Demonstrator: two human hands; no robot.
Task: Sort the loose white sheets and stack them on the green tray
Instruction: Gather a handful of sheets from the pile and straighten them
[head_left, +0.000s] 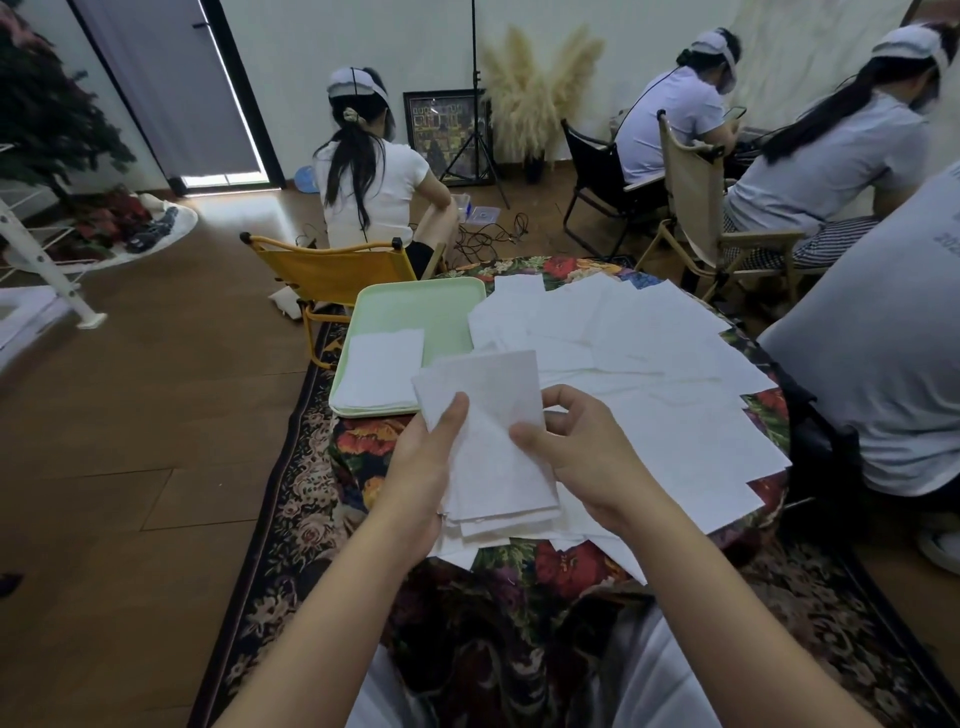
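Holding a small bundle of white sheets (488, 441) above the near edge of the surface (561, 566), both hands were engaged in the head view, the only view. Left hand (421, 467) had its grip on the bundle's left side, thumb across the top sheet, fingers hidden underneath. Right hand (571, 457) pinched the right edge, thumb on top, fingers curled behind. Bundle looked like several sheets, lower edges fanned and not squared.

Green tray (415, 306) sat at the far-left of the surface, just beyond the held bundle. One neat stack (384, 369) already lay in its near half; far half was bare.

Loose sheets (649, 364) covered most of the flowered cloth to the right of the tray, overlapping, a few hanging over the near edge.

Progress, my read: early. One stack placed, one bundle in hand, the bulk left unsorted. Likely next step is squaring the bundle and setting it on the tray.

Background: other people seated on folding chairs, one yellow chair (332, 270) just behind the tray. Not involved.
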